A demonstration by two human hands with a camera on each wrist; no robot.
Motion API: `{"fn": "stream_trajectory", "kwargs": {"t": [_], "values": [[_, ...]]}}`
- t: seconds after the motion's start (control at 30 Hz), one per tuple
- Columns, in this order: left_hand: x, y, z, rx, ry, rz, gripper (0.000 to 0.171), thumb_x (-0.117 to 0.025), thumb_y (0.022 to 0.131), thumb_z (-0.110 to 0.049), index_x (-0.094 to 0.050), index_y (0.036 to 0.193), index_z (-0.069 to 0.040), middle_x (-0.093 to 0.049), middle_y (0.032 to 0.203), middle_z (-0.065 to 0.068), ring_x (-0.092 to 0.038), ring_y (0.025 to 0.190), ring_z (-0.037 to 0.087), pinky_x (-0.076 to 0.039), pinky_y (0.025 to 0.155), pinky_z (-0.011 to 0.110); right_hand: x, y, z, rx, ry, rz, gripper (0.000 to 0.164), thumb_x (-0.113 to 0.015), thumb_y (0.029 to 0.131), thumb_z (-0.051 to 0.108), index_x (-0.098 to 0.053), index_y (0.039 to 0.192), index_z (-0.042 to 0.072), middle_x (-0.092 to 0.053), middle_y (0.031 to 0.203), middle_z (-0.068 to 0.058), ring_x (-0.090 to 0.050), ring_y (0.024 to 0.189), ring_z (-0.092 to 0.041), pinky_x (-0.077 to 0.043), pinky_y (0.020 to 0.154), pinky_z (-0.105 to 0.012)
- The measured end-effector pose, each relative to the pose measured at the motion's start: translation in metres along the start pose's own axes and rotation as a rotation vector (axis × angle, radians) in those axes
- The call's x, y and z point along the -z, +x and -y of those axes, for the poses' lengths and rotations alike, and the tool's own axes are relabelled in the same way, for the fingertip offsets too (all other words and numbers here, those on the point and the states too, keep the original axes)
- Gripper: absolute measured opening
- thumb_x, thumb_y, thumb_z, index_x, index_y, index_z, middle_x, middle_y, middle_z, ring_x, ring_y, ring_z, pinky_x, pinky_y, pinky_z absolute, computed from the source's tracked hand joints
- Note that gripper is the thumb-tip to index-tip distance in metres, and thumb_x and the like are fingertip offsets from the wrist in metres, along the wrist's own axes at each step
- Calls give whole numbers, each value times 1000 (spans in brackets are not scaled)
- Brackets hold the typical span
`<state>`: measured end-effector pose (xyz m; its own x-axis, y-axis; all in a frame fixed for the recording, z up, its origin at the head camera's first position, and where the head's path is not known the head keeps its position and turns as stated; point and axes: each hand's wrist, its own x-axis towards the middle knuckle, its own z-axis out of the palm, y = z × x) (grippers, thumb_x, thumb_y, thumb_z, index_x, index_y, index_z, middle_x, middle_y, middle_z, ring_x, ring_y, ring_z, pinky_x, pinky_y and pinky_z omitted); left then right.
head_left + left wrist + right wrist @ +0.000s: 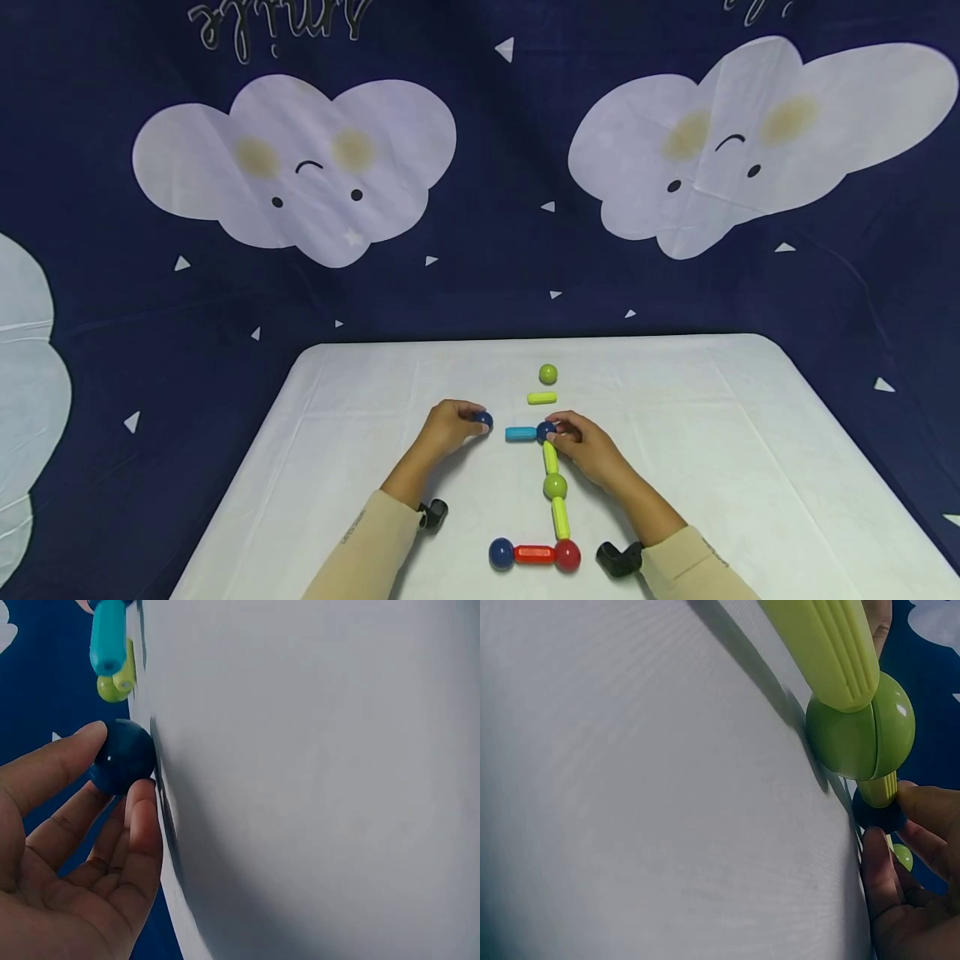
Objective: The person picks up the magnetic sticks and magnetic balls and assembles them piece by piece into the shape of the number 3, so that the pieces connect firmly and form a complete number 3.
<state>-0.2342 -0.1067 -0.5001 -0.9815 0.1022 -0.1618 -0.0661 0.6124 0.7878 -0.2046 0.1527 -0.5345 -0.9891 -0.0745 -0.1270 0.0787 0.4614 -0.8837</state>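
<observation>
My left hand (448, 429) pinches a dark blue ball (124, 756) between thumb and fingers, close to the white table surface. A gap separates that ball from the free end of a light blue rod (521, 434). The rod's other end joins a second dark blue ball (545, 431), which my right hand (587, 448) pinches. From this ball a yellow-green rod (551, 457) runs to a green ball (861, 727). Another yellow-green rod (560, 517) links the green ball to a red ball (567, 555). A red rod (534, 555) connects the red ball to a blue ball (502, 553).
Beyond the hands lie a loose yellow-green rod (542, 398) and a loose green ball (548, 374). The white table (360, 375) has rounded far corners. Behind it hangs a dark blue cloth (495, 292) with cloud prints. Black wrist devices (619, 559) sit at both sleeves.
</observation>
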Motion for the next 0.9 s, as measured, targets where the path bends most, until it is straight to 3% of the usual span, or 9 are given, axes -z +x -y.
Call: {"fn": "stream_trajectory", "kwargs": {"t": [0.33,0.9], "values": [[-8,-10,-4,19,-26,20,29,-83,82,-14,-77,110,-13,-73,98,5,-64,89,18,-52,82,38,0,-1,0,13,-19,-3,28,-67,97,17,-67,125,18,-66,110,-6,-59,87,-14,-52,71,-23],[-13,-12,-5,-5,-40,65,27,-84,81,-14,-77,106,-13,-71,93,2,-62,86,16,-49,79,33,-2,1,0,0,-21,-11,28,-68,97,18,-67,124,19,-66,111,-6,-60,88,-14,-53,73,-24]]}}
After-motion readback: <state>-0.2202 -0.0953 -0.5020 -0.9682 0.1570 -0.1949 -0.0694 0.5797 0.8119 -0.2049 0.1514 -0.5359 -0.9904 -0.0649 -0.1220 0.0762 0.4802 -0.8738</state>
